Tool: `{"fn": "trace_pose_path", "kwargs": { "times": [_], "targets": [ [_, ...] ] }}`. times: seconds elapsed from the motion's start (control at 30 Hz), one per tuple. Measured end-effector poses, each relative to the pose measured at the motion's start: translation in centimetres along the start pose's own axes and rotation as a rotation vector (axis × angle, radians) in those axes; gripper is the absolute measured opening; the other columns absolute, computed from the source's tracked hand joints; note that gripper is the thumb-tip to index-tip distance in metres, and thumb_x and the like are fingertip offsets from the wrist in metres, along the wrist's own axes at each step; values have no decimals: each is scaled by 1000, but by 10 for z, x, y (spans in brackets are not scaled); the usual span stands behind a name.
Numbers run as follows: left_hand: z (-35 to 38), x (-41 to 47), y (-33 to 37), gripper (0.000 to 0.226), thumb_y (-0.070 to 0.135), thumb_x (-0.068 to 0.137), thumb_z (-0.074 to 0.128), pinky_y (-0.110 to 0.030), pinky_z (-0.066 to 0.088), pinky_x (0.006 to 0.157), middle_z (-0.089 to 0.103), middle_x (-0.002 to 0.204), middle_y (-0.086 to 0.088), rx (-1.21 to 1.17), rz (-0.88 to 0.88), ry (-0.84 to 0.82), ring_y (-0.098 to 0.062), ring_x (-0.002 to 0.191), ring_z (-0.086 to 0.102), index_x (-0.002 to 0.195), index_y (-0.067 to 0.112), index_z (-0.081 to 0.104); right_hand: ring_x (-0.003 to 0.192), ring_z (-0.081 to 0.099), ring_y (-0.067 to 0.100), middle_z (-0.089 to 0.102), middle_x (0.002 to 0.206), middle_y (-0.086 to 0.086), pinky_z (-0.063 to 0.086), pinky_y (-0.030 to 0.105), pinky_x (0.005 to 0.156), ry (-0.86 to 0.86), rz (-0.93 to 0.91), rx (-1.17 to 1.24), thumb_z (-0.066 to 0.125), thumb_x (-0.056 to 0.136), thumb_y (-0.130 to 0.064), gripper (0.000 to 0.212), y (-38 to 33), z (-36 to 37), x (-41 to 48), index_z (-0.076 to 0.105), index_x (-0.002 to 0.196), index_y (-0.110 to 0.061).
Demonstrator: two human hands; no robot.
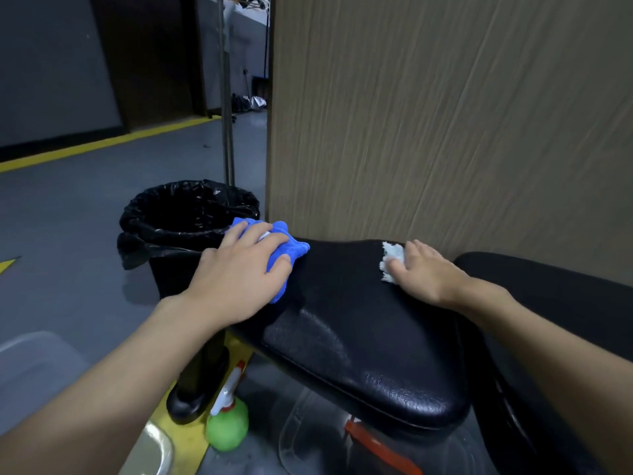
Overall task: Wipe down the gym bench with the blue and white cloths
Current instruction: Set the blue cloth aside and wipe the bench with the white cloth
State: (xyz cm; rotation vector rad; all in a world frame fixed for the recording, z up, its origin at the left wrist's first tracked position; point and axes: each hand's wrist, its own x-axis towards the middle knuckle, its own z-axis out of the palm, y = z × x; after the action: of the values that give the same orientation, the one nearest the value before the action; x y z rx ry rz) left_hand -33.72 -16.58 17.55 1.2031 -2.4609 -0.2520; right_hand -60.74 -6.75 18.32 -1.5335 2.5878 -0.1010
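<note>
The gym bench's black padded seat (349, 323) runs from the near right toward the far middle. My left hand (239, 272) lies flat on a blue cloth (294, 250) at the pad's far left edge, fingers spread over it. My right hand (424, 272) presses a white cloth (390, 257) onto the pad's far right side, fingers straight. Both cloths are mostly hidden beneath the hands.
A bin with a black liner (185, 217) stands just past the bench's left end. A green spray bottle (227, 419) sits on the floor under the bench beside its black post (198, 382). A brown panel wall (445, 114) rises behind; a second black pad (555, 296) lies right.
</note>
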Motion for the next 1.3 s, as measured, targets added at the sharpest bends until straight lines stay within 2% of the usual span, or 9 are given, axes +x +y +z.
{"fn": "trace_pose_path", "kwargs": {
  "times": [0.1,0.23,0.43,0.67,0.83,0.93,1.1,1.2,1.3],
  "targets": [
    [1,1,-1,43,48,96,31,-51,36,104,29,150,17,8,-1,5,-15,143,16,136,40,42,146,19,23,28,155,11,17,44,117,15,37,-94,21,96,-53,70,-32,3,-5,29,146,-5],
    [3,2,-1,42,47,96,31,-52,37,104,30,150,16,10,2,12,-15,143,17,136,40,42,150,1,23,5,163,12,3,46,120,27,-142,-168,17,98,-51,73,-107,20,-28,10,153,-4],
    [1,2,0,44,43,96,29,-52,36,105,29,151,16,4,-3,6,-14,143,18,138,39,41,150,0,18,4,164,9,2,40,121,52,-294,-130,19,99,-52,73,-112,23,-47,7,154,-6],
    [0,0,0,41,41,96,29,-49,38,99,34,146,15,-10,15,17,-13,137,24,133,36,46,150,5,16,13,162,9,8,33,120,2,-58,-63,21,100,-50,68,-8,1,-67,17,151,-4],
    [0,0,1,40,40,97,29,-50,36,100,34,147,14,-8,15,14,-15,137,23,133,36,46,149,9,25,15,160,15,12,43,119,42,38,-130,16,96,-54,75,-32,13,-69,19,151,-3],
    [1,1,0,40,40,97,28,-51,35,101,33,149,13,-13,14,7,-16,139,22,133,36,46,150,-1,27,1,163,16,2,45,120,65,-75,-191,16,99,-51,74,-81,26,-89,5,154,-2],
    [-1,0,0,45,40,97,32,-54,30,105,27,154,11,-60,9,15,-15,143,18,141,31,38,149,-5,31,-4,161,20,-1,49,120,124,-257,-267,7,94,-53,79,-133,44,-109,-2,152,0],
    [-8,-1,-1,43,40,96,31,-62,15,111,23,156,9,-34,9,41,-17,147,12,138,33,40,150,-6,26,-3,163,16,-1,47,120,152,-338,-157,16,98,-54,74,-118,35,-112,4,154,-7],
    [-10,-5,-3,39,34,98,28,-63,12,111,32,151,12,3,36,38,-13,144,18,130,34,50,147,18,32,22,158,21,14,47,119,276,-440,-236,14,92,-51,75,-107,44,-114,26,151,-6]
  ]
}}
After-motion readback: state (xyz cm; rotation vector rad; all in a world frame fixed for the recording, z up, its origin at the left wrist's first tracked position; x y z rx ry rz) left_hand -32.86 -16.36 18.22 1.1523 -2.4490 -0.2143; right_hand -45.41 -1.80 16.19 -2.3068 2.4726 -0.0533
